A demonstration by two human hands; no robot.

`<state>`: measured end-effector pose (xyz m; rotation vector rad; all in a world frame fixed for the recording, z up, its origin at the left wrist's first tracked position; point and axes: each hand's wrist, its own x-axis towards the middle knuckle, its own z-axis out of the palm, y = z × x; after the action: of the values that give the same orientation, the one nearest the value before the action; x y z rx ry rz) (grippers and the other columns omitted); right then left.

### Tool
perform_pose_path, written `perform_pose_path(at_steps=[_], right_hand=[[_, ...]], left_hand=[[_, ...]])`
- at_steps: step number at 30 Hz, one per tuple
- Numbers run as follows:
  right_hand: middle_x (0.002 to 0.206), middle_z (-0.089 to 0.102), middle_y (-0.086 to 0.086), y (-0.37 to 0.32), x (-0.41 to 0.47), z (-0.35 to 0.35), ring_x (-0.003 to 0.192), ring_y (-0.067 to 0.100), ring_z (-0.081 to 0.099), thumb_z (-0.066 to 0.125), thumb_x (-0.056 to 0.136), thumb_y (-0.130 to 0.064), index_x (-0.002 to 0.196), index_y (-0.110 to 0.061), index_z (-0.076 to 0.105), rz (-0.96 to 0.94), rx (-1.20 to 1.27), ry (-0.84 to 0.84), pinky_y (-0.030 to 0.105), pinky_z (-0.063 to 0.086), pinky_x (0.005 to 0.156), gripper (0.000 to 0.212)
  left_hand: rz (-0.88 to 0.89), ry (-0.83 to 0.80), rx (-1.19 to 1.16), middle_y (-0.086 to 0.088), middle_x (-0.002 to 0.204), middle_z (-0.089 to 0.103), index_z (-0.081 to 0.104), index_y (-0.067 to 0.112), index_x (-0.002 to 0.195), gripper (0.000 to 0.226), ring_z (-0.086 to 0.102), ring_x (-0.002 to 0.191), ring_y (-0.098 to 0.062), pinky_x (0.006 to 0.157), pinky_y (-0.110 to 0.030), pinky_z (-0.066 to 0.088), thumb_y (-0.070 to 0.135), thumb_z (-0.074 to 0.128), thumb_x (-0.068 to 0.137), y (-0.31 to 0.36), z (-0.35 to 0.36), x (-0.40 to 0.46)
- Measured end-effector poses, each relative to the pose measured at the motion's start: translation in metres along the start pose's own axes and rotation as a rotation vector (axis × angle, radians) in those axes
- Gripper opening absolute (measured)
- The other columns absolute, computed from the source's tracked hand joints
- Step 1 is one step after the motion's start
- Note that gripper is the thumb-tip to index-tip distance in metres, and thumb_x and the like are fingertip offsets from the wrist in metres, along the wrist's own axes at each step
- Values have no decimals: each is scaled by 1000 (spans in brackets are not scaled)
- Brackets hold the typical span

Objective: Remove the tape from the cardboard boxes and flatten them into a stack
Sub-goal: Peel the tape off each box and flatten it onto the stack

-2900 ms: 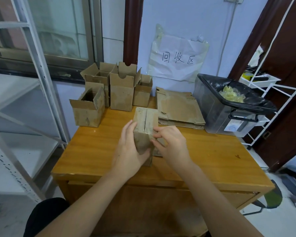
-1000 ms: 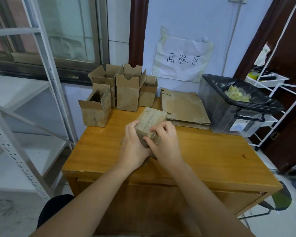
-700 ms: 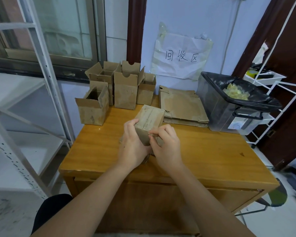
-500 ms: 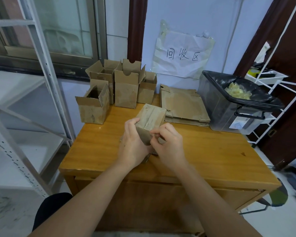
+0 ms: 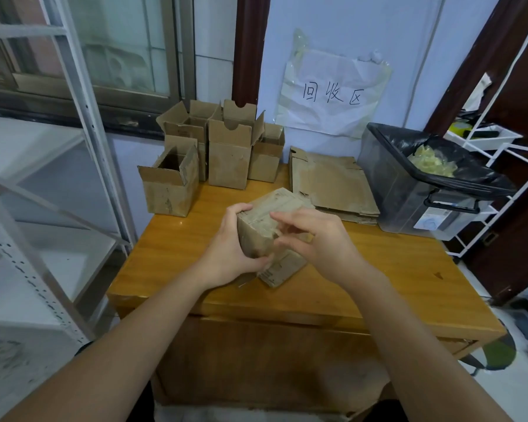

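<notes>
Wooden table [image 5: 378, 269], hands gripping taped box [image 5: 275, 208]

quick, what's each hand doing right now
Left hand: closed around the cardboard box, holding it.
Right hand: fingers pinching at the box's near face; tape unclear.

Matt, scuffed brown cardboard box [image 5: 269, 220]; glossy varnished wooden tabletop [image 5: 378, 269]; translucent grey plastic bin [image 5: 409, 202] with a shiny black liner [image 5: 457, 178].

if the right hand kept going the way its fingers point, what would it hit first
The right hand has its fingers aimed left, already at the near face of the closed box. Going on, it would press into that box, with the left hand behind it, though depth is unclear.
</notes>
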<state>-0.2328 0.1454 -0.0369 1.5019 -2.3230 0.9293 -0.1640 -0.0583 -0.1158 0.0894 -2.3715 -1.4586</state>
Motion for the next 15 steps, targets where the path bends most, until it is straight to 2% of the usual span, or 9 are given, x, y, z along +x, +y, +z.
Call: perform_pose_path(at_steps=[4,7,10,12,15], right_hand=[[114,67,-13,-3,-1,7,111,5,56,77,81,-42,134,-27,65,36,20,-41,31,49,100,56],[117,60,-13,-2,0,22,113,13,50,80,75,-54,127,-31,67,-4,-82,-56,36,46,97,59],[110,58,-7,-2,2,34,104,16,50,85,78,-36,119,-26,70,-91,-176,-14,39,51,85,45],[101,60,-3,-2,3,34,97,18,52,82,82,-23,115,-20,74,-149,-207,20,38,53,75,34],[93,66,1,-1,3,26,88,21,59,79,83,-9,111,-14,78,-221,-242,39,33,53,73,28]], left_hand=[[-2,-77,1,16,142,43,22,49,140,108,49,130,-7,103,-34,53,45,96,62,2,-9,1],[3,-95,12,23,139,39,20,50,140,108,48,129,-6,100,-28,52,37,97,65,3,-9,0],[8,-85,18,20,138,42,20,51,139,109,52,126,-7,98,-30,54,33,97,65,4,-9,-1],[1,-93,-10,23,136,44,20,48,141,107,55,123,-5,95,-28,57,33,96,67,5,-9,-1],[-6,-94,-14,26,134,42,19,50,141,107,53,122,0,90,-20,55,33,96,68,7,-8,-1]])
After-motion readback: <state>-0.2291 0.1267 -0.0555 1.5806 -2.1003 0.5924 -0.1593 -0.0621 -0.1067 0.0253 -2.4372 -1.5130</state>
